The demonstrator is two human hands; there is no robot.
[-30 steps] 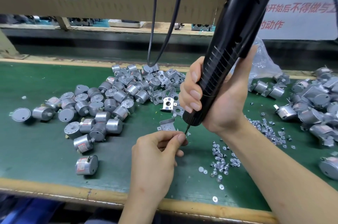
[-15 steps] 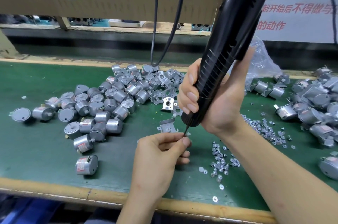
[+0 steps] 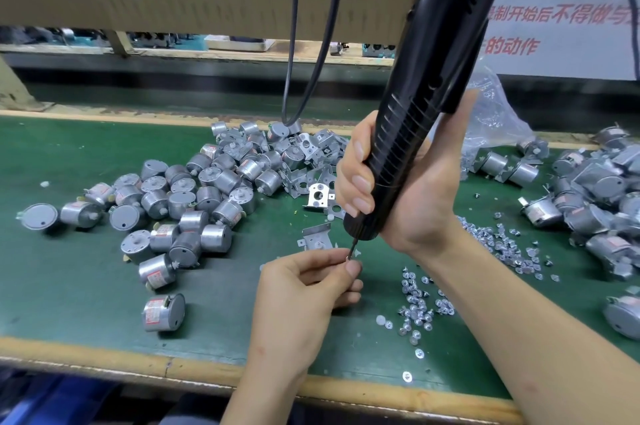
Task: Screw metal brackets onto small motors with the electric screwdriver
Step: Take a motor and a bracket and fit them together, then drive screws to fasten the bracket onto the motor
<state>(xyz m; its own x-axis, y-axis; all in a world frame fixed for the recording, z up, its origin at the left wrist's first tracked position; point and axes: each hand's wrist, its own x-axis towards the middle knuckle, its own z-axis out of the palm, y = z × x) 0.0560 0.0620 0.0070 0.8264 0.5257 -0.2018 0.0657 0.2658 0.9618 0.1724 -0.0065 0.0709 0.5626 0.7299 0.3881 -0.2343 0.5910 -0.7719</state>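
My right hand point(image 3: 412, 189) grips the black electric screwdriver point(image 3: 429, 78), which slants up to the right with its bit pointing down. My left hand point(image 3: 308, 289) pinches a small screw point(image 3: 349, 258) between thumb and forefinger, right at the tip of the bit. A loose metal bracket point(image 3: 317, 235) lies on the green mat just behind my left hand, and another bracket point(image 3: 318, 195) stands further back. A heap of small silver motors point(image 3: 194, 196) covers the mat to the left. One motor point(image 3: 162, 312) lies alone near the front edge.
Loose screws point(image 3: 419, 306) are scattered on the green mat point(image 3: 69, 286) right of my left hand. More motors point(image 3: 595, 192) pile at the right. A clear plastic bag point(image 3: 495, 116) sits behind my right hand. Black cables point(image 3: 294, 43) hang above the back. A wooden edge point(image 3: 104, 355) runs along the front.
The screwdriver and my right hand have shifted slightly left and down. My left hand stays at the bit tip with the screw.
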